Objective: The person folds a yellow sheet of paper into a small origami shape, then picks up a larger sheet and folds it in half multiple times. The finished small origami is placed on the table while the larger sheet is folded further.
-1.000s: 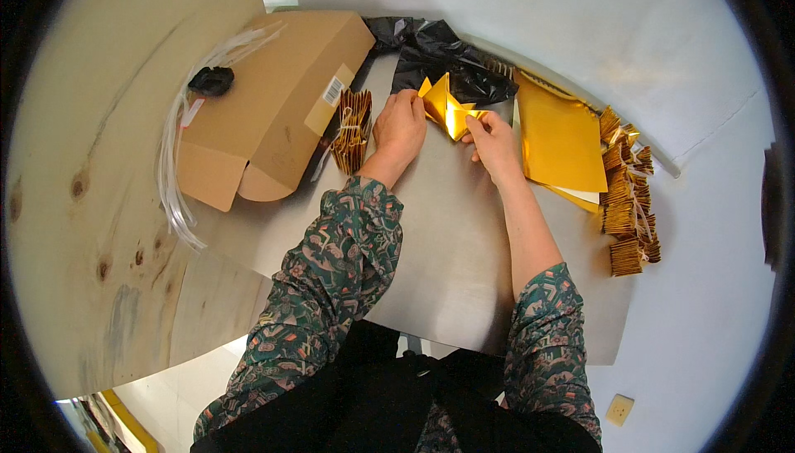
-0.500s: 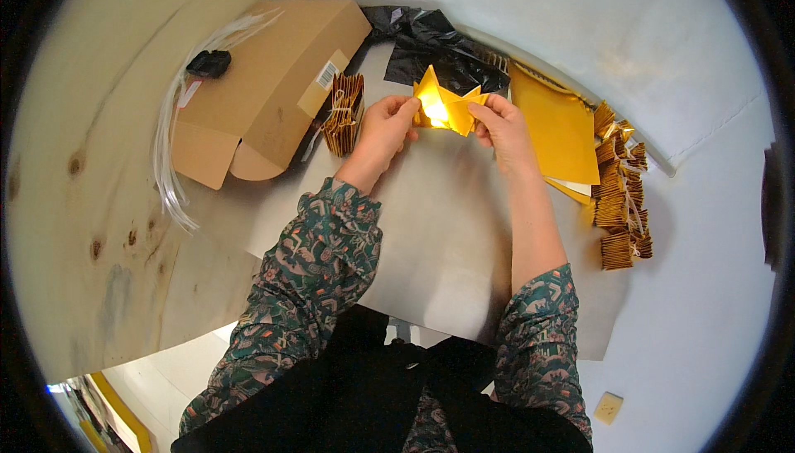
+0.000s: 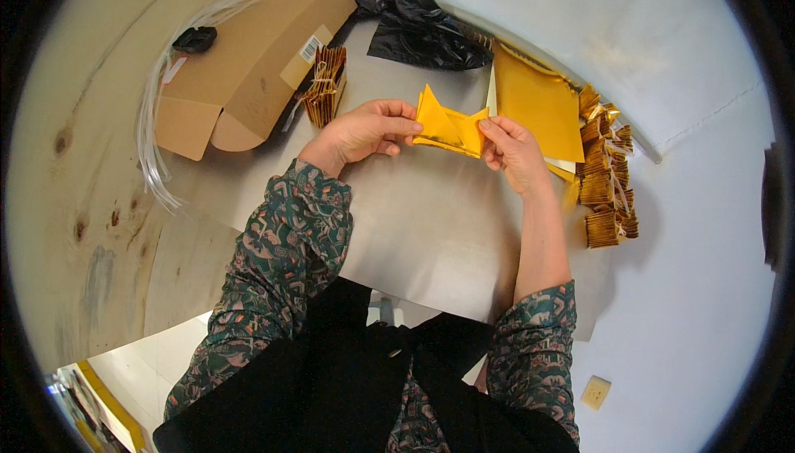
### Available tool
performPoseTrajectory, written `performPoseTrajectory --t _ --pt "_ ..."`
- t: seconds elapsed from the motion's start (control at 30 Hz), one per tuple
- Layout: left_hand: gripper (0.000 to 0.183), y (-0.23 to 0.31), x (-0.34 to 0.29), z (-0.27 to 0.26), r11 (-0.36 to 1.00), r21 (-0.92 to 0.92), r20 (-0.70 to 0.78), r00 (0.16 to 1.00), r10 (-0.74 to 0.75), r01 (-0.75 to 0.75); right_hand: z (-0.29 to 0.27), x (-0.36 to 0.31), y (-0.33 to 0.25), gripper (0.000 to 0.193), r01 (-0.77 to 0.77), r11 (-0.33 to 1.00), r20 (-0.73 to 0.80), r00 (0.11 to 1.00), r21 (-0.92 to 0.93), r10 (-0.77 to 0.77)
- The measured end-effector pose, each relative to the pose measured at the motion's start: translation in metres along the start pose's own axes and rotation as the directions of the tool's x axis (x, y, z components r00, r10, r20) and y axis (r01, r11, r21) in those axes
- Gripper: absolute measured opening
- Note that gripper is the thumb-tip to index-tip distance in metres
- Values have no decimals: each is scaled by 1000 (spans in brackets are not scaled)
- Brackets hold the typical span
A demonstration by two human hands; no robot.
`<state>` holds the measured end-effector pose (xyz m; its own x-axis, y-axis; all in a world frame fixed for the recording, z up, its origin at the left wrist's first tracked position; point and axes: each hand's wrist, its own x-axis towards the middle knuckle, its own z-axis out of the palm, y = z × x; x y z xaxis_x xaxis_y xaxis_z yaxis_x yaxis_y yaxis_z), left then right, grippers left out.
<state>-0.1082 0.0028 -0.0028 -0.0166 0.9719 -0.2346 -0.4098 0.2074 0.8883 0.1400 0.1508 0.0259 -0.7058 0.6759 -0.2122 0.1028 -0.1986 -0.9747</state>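
A folded gold foil paper (image 3: 451, 131) with two raised points is held above the metal tabletop (image 3: 414, 213). My left hand (image 3: 374, 131) pinches its left end between thumb and fingers. At the other end, my right hand (image 3: 513, 151) grips it the same way. Beyond my right hand lies a stack of flat gold paper sheets (image 3: 538, 105). A tied bundle of folded gold papers (image 3: 325, 86) stands just past my left hand, against the box.
A brown cardboard box (image 3: 248, 64) sits at the back left, with clear plastic strips (image 3: 149, 138) and a small black plastic piece (image 3: 195, 39) on it. Crumpled black plastic (image 3: 426, 35) lies at the back. Several tied gold paper bundles (image 3: 604, 175) line the right wall.
The gold paper has tilted so its bright glare is gone and its lower edge shows. Both hands still hold its ends. The whole view has shifted slightly.
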Motion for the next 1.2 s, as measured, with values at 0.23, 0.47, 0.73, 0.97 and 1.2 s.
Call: performPoseTrajectory --t 0.23,0.47,0.73,0.97,1.2 --pt "18 3 -2 -1 995 -100 -33 999 -27 23 -5 6 4 21 -10 1000 27 1000 -20 11" --pt "19 2 1 -1 999 18 -85 996 -38 40 -5 6 6 23 -23 998 2 1000 -52 23" --pt "19 6 -3 5 998 54 -152 988 -35 44 -1 5 4 26 -41 997 4 999 -60 41" --pt "22 6 -2 0 994 80 -157 986 -59 72 4 2 1 23 -59 995 -5 998 -85 59" --pt "25 7 -4 0 994 96 -180 983 -33 51 4 5 5 24 -47 994 10 999 -102 48"
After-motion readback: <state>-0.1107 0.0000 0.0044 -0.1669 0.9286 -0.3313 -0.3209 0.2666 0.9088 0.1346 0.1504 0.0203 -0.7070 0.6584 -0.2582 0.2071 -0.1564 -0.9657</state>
